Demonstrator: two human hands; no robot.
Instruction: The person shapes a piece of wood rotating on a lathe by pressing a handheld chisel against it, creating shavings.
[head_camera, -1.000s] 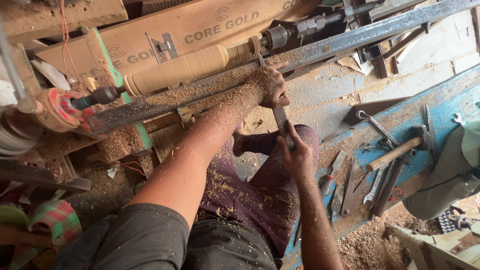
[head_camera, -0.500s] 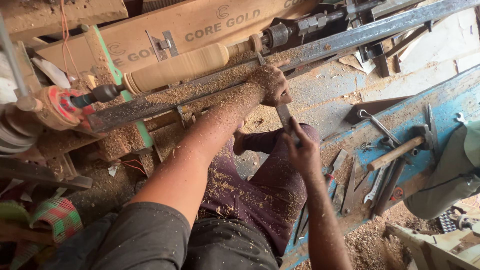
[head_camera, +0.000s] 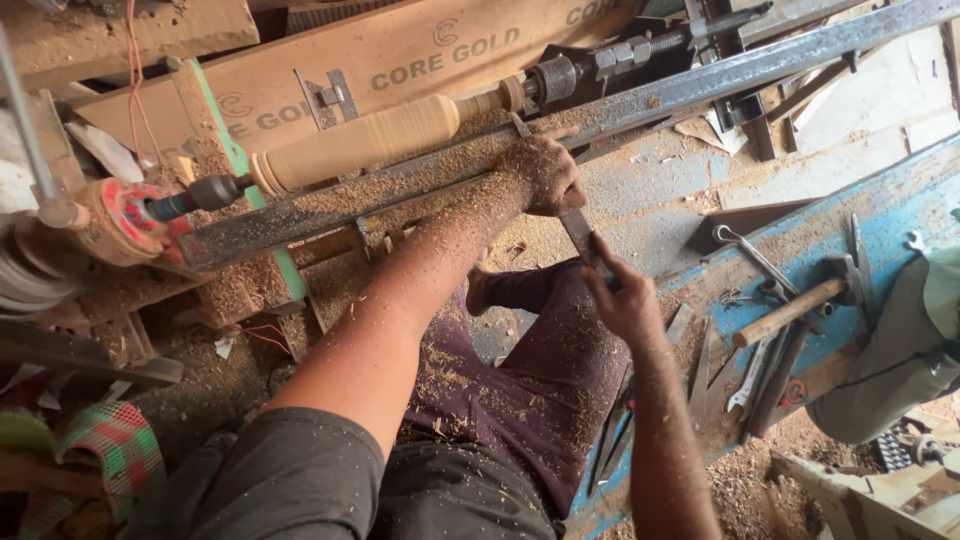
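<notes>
Pale wooden spindle (head_camera: 365, 140), long and roughly cylindrical, sits mounted between the centres of a lathe, running from the red-painted drive end (head_camera: 120, 215) at the person's left to the dark metal tailstock (head_camera: 590, 65) at the right. It narrows to a thin neck near the tailstock.

Left hand (head_camera: 540, 175), coated in shavings, lies on the long grey steel tool rest bar (head_camera: 640, 100), fingers curled down over the blade of a flat steel turning chisel (head_camera: 575, 225) and pressing it onto the bar. The chisel tip points toward the narrow neck of the spindle; whether it is touching wood I cannot tell, as the hand covers it.

Right hand (head_camera: 625, 300) is lower, over the maroon-clad lap, fingers wrapped closed around the chisel's rear end, index finger extended along the shaft.

Sawdust is piled thick along the bar and the lathe bed.

Off to the right, on a blue-painted wooden plank (head_camera: 870, 210): a wooden-handled hammer (head_camera: 795, 305), a steel spanner (head_camera: 750, 255), and several more flat steel tools, all well apart from the hands.

Judgement: shaping cut at the tailstock end of the spindle is in hand. Next move calls for a firm left-hand press on the rest while the right hand steers the handle, easing the edge in gently so that it does not catch.
</notes>
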